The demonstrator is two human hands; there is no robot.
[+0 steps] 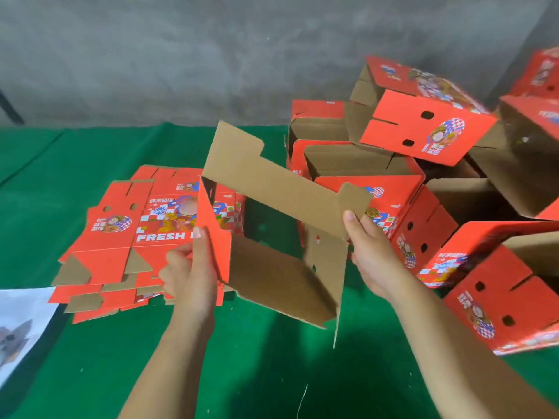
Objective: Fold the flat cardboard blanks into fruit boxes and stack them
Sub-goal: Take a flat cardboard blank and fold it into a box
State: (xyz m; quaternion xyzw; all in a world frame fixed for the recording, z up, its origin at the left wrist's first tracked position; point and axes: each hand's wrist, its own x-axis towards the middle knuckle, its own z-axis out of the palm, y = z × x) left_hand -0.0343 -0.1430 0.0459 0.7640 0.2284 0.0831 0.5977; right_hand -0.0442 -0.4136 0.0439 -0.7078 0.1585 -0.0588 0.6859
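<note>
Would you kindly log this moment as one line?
step: opening blank | left hand: holds left wall | right hand: holds right wall | flat stack: left

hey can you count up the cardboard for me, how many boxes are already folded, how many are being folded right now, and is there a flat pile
Folded boxes in the heap on the right: at least 6 in view; some are cut off or overlapped, so the count is approximate
Box being folded, held by the left hand and right hand: 1
Flat stack: 1 pile, sheets too overlapped to count
Total: about 7 boxes plus 1 flat pile
</note>
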